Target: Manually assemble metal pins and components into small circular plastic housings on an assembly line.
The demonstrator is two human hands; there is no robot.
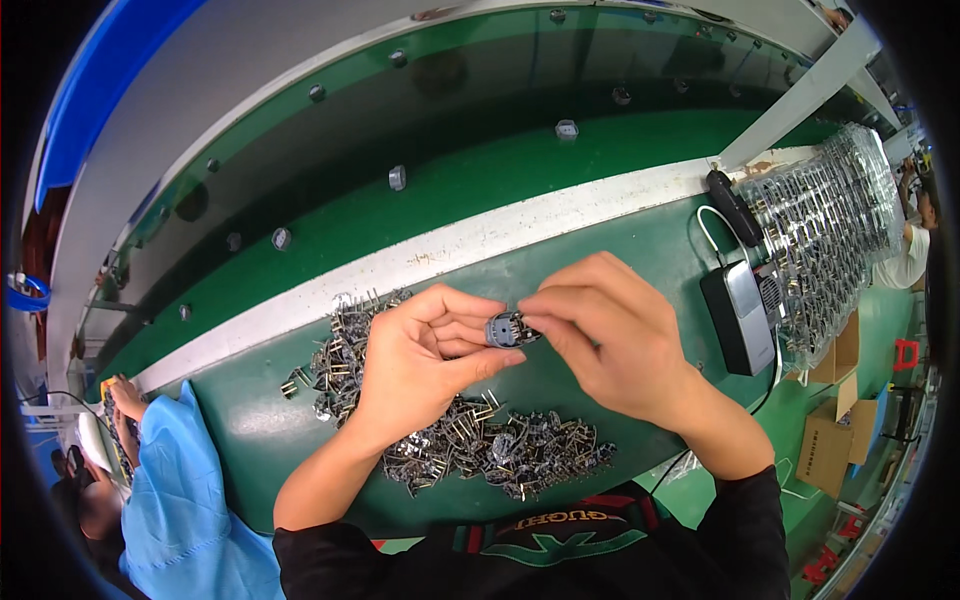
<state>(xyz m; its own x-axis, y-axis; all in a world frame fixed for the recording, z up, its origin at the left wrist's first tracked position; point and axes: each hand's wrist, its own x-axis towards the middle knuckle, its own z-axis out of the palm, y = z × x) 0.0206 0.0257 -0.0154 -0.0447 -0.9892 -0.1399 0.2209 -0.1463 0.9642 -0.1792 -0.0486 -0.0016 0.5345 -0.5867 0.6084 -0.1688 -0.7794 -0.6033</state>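
Note:
My left hand [415,350] holds a small round grey housing [498,331] between thumb and fingers, above the green table. The housing's open end faces right and shows dark inner parts with bits of metal. My right hand [620,335] meets it there, thumb and forefinger pinched together at the rim; whatever sits between those fingertips is too small to make out. Beneath and in front of my hands lies a heap of small dark parts with metal prongs [500,445]. The heap extends behind my left wrist, and a few loose parts [294,382] lie at its left edge.
Past a white ledge [450,245], several round grey pieces [397,178] sit on a green belt. On the right are a black-and-silver box [742,318] with a cable, a black device [735,208] and stacked clear trays [830,220]. A co-worker's blue garment [185,490] is at left.

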